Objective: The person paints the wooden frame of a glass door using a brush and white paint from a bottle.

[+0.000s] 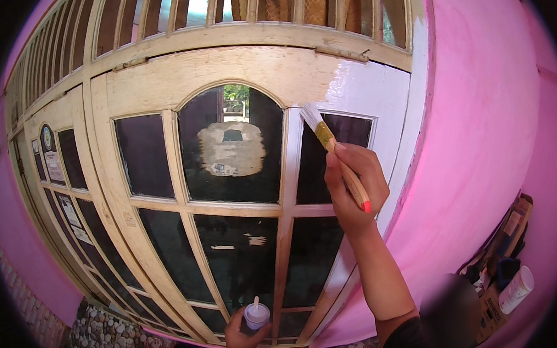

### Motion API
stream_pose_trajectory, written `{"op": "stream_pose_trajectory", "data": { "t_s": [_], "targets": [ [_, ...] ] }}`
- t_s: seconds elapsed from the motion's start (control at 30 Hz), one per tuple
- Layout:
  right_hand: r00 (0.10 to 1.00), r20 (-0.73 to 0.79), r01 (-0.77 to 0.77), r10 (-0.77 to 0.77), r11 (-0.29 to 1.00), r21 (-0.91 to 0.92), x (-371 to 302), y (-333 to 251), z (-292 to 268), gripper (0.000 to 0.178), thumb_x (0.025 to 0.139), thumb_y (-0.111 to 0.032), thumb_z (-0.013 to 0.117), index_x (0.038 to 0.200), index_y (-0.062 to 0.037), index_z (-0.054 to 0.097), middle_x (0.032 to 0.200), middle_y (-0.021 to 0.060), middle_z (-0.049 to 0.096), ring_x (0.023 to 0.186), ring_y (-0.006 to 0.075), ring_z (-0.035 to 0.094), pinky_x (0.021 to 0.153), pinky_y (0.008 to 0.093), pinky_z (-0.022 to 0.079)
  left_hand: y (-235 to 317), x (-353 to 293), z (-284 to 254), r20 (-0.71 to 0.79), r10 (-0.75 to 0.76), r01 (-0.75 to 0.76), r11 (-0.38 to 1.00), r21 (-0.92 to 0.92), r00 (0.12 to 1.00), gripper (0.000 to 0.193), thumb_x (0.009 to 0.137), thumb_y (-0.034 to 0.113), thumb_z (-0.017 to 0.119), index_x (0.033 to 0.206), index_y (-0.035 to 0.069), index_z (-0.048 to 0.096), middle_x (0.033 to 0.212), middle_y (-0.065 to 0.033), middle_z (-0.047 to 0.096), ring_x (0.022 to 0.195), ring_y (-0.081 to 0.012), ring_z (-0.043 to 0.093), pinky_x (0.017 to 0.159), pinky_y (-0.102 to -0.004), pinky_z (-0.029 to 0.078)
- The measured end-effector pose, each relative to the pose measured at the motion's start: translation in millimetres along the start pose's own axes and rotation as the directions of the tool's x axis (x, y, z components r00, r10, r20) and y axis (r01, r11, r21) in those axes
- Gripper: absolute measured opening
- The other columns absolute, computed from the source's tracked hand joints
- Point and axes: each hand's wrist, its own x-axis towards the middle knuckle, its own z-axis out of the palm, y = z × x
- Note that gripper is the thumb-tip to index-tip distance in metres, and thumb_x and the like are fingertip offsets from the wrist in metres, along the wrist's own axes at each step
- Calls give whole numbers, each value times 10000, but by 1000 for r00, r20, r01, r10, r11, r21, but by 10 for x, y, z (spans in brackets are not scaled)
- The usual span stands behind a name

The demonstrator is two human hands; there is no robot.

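Observation:
My right hand (357,181) is closed round the wooden handle of a paintbrush (337,147), whose tip is red. Its pale bristles touch the window frame (229,66) near the top of the arched pane. Fresh whitish-lilac paint (375,90) covers the upper right corner and right side of that frame; the rest is cream and worn. Low in the middle, my left hand (241,335) grips a small cup (257,317) of pale lilac paint with a stick standing in it. The glass panes (144,157) are dark, and the arched one bears torn sticker residue (230,150).
A pink wall (476,100) borders the frame on the right. Wooden slats (210,6) run above. A second window (63,154) with stickers stands left. At lower right are a white container (516,289) and a cardboard box (489,317). Pebbled ground (120,340) lies below.

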Motion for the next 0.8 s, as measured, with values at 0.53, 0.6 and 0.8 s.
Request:
{"op": "stream_pose_trajectory", "data": {
  "t_s": [0.53, 0.6, 0.8],
  "targets": [
    [1000, -20, -11, 10, 999, -41, 26, 72, -79, 155, 866, 58, 782, 1004, 36, 715, 976, 172, 740, 847, 278, 732, 740, 336, 591, -18, 29, 91, -46, -35, 33, 999, -40, 998, 619, 731, 207, 941, 1240, 7, 652, 1116, -123, 722, 1058, -238, 699, 958, -383, 530],
    [995, -54, -85, 81, 993, -78, 27, 95, -160, 153, 869, 56, 779, 1008, 41, 717, 972, 173, 738, 840, 272, 727, 735, 336, 587, -38, 34, 92, -32, -43, 40, 997, -64, 999, 618, 730, 199, 941, 1241, 8, 652, 1121, -123, 721, 1056, -234, 698, 958, -382, 530],
    [989, -96, -129, 116, 981, -142, -25, 225, -425, 175, 877, 63, 765, 1041, 44, 708, 973, 174, 734, 852, 262, 722, 751, 332, 583, -5, 50, 91, 24, -20, 21, 999, -25, 1000, 549, 783, 86, 904, 1249, 1, 627, 1123, -75, 718, 1063, -164, 682, 972, -347, 530]
  ]
}}
